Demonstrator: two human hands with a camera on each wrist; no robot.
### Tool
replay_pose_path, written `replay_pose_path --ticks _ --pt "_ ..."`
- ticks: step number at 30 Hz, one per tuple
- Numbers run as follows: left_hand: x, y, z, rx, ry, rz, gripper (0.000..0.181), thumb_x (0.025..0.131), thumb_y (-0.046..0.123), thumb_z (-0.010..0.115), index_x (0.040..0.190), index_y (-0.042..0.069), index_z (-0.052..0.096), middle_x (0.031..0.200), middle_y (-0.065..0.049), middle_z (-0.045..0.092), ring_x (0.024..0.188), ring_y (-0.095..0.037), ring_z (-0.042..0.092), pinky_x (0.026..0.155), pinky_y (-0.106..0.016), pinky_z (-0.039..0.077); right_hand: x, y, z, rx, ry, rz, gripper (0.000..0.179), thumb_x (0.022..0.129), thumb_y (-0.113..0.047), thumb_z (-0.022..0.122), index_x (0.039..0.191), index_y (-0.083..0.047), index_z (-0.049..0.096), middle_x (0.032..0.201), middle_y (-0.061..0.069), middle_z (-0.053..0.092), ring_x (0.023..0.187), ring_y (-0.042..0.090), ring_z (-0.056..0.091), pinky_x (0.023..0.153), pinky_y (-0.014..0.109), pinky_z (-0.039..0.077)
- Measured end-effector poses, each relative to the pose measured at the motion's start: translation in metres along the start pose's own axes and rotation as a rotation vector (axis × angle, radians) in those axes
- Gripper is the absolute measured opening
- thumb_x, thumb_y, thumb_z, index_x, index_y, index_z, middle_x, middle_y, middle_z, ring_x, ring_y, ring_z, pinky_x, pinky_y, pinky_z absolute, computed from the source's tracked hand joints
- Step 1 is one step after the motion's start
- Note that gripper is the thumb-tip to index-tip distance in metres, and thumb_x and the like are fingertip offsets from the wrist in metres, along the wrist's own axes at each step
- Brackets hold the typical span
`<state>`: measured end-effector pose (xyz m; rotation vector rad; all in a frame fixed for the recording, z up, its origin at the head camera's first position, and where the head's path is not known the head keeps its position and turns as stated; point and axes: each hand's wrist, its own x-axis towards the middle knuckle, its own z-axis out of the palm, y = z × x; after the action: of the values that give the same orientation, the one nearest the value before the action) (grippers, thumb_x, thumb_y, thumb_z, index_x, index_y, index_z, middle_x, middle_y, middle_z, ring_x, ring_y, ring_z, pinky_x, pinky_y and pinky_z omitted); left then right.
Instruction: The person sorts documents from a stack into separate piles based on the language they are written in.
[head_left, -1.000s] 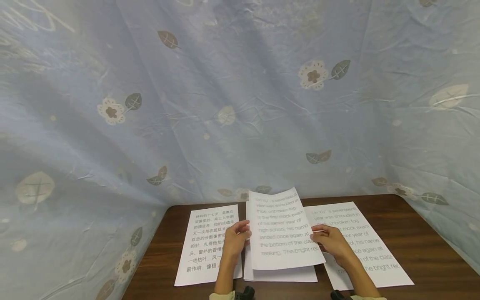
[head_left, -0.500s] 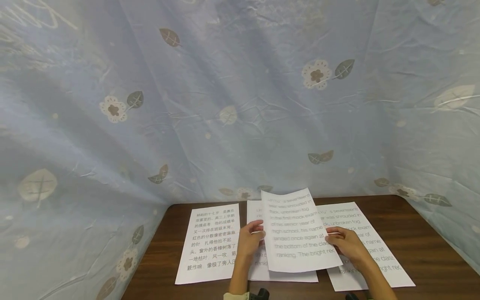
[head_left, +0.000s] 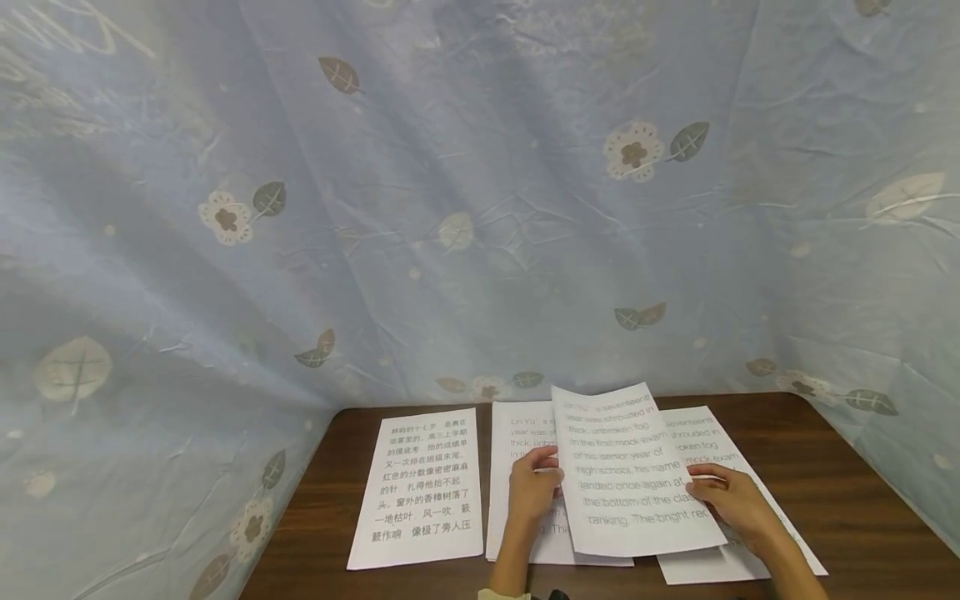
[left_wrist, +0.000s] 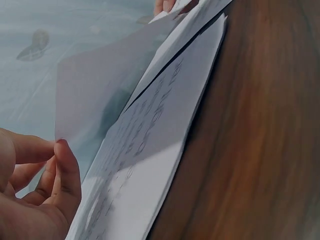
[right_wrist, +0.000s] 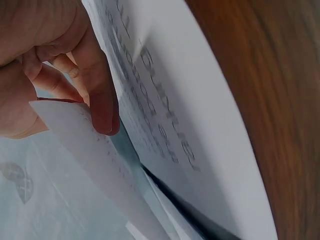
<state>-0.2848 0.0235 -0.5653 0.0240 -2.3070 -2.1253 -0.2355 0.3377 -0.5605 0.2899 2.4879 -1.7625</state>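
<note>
A printed sheet of paper (head_left: 622, 475) with English text hangs raised between both hands, its top edge bowed. My left hand (head_left: 534, 487) pinches the left edge between thumb and fingertips, seen close in the left wrist view. At the opposite edge my right hand (head_left: 731, 497) pinches the sheet, thumb in front and fingers behind. Beneath it lie the middle paper stack (head_left: 517, 533) and, to the right, another English sheet (head_left: 720, 569), both partly covered by the raised one. In the right wrist view the right-hand sheet (right_wrist: 200, 125) lies flat just below the fingers.
A sheet with Chinese text (head_left: 416, 492) lies at the left of the dark wooden table (head_left: 315, 500). A pale blue patterned cloth (head_left: 480, 208) hangs behind the table and along its sides.
Both hands have carried the raised sheet rightward, from over the middle stack to overlapping the right-hand sheet. More of the middle stack's text and the whole Chinese sheet now show.
</note>
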Motion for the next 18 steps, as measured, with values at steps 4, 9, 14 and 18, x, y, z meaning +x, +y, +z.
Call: replay_pose_path --ticks 4,9,14,18 --pt "-0.004 0.001 0.013 -0.004 -0.005 -0.001 0.039 0.091 0.001 0.070 0.129 0.007 0.075 0.109 -0.007 0.071 0.082 -0.013 0.068 0.065 -0.020 0.059 -0.003 0.006 -0.011 -0.004 0.011 0.020 0.054 0.104 -0.014 0.067 0.148 0.013 0.050 0.114 0.009 0.077 0.087 0.014 0.073 0.070 0.033 0.062" --pt "-0.007 0.001 0.028 -0.018 -0.005 -0.003 0.039 0.091 0.000 0.070 0.128 0.008 0.075 0.108 -0.006 0.071 0.080 -0.013 0.068 0.064 -0.021 0.060 -0.005 0.012 -0.025 -0.031 0.020 0.034 0.056 0.104 -0.016 0.068 0.149 0.013 0.050 0.116 0.009 0.077 0.088 0.013 0.071 0.070 0.032 0.061" --pt "-0.009 0.002 0.041 -0.047 -0.010 -0.014 0.039 0.090 -0.001 0.070 0.128 0.008 0.075 0.107 -0.006 0.071 0.079 -0.013 0.068 0.064 -0.021 0.060 -0.006 0.015 -0.039 -0.051 0.024 0.037 0.059 0.105 -0.017 0.067 0.150 0.015 0.047 0.117 0.010 0.077 0.088 0.011 0.070 0.071 0.033 0.060" --pt "-0.012 0.003 0.051 -0.055 -0.010 -0.017 0.039 0.089 -0.002 0.070 0.127 0.008 0.075 0.105 -0.004 0.071 0.077 -0.012 0.068 0.063 -0.021 0.059 -0.007 0.019 -0.049 -0.080 0.034 0.048 0.061 0.105 -0.020 0.068 0.151 0.014 0.047 0.119 0.010 0.077 0.088 0.009 0.069 0.071 0.032 0.060"
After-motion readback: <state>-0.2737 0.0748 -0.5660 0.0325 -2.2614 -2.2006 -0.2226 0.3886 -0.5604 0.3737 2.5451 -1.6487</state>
